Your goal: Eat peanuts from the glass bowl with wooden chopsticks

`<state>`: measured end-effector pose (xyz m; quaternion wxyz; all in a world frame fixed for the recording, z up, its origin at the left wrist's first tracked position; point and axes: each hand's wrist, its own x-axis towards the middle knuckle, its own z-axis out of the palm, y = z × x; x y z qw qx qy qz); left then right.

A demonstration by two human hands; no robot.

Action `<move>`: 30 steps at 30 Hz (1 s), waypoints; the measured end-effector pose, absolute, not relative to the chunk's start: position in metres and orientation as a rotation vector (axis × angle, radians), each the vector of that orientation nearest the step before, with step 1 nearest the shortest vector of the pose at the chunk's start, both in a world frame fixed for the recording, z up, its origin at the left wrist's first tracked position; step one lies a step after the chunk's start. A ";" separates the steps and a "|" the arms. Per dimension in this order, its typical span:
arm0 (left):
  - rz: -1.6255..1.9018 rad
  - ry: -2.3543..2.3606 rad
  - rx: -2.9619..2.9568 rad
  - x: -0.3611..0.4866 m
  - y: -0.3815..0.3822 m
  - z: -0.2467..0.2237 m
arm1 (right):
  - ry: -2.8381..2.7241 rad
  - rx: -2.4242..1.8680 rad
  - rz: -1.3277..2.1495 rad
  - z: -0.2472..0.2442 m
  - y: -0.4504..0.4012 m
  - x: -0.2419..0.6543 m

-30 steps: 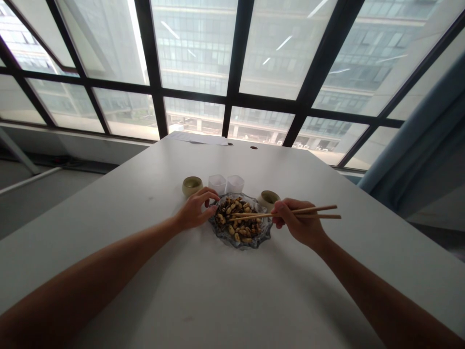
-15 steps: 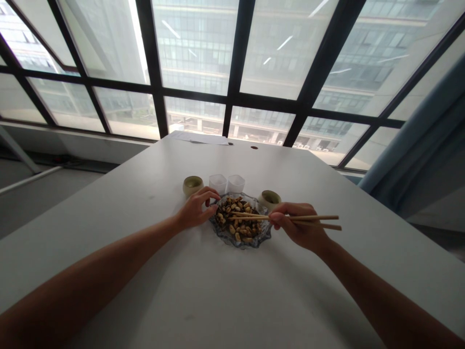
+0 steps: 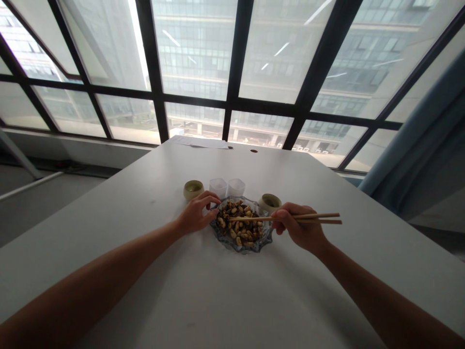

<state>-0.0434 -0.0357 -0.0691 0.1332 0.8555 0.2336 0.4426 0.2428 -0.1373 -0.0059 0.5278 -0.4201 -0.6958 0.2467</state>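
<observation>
A scalloped clear glass bowl [image 3: 232, 245] stands on the white table, filled with pale peanuts [image 3: 247, 237] mixed among small dark pieces too fine to name. My left hand [image 3: 196, 213] grips the bowl's left rim, thumb on the near side and fingers curled over the far side. In my right hand [image 3: 300, 228] is a pair of wooden chopsticks [image 3: 254, 218], held from the right with the fingers closed round them. Their tips are close together and reach into the left part of the bowl, among the peanuts. Whether anything is pinched between them I cannot tell.
Behind the bowl stand two translucent white cups [image 3: 218, 187]. One green-glazed cup [image 3: 193, 190] is at their left, behind my left hand; another [image 3: 271, 202] sits right of the bowl. Paper sheets [image 3: 203, 143] lie at the table's far end, by the window. A blue curtain [image 3: 417, 131] hangs at right.
The chopsticks have come closer together, their tips now nearly meeting among the peanuts. My left hand stays at the bowl's rim. The whole view has shifted slightly.
</observation>
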 end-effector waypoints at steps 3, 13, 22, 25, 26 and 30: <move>1.308 0.779 2.659 -0.046 -0.039 -0.064 | -1.345 -1.064 0.705 -0.013 -0.125 0.246; 1.501 1.660 2.504 -0.054 -0.025 -0.069 | -0.561 -1.006 1.014 -0.053 -0.107 0.261; 1.319 1.765 1.907 -0.070 0.002 -0.085 | -0.599 -1.002 0.832 -0.056 -0.114 0.254; 1.298 1.709 1.818 -0.073 0.006 -0.087 | -0.852 -1.040 0.653 -0.054 -0.125 0.251; 1.297 1.701 1.812 -0.073 0.006 -0.087 | -0.976 -1.058 0.569 -0.054 -0.131 0.251; 1.368 1.585 1.865 -0.073 0.004 -0.085 | -1.515 -1.044 0.249 -0.054 -0.150 0.249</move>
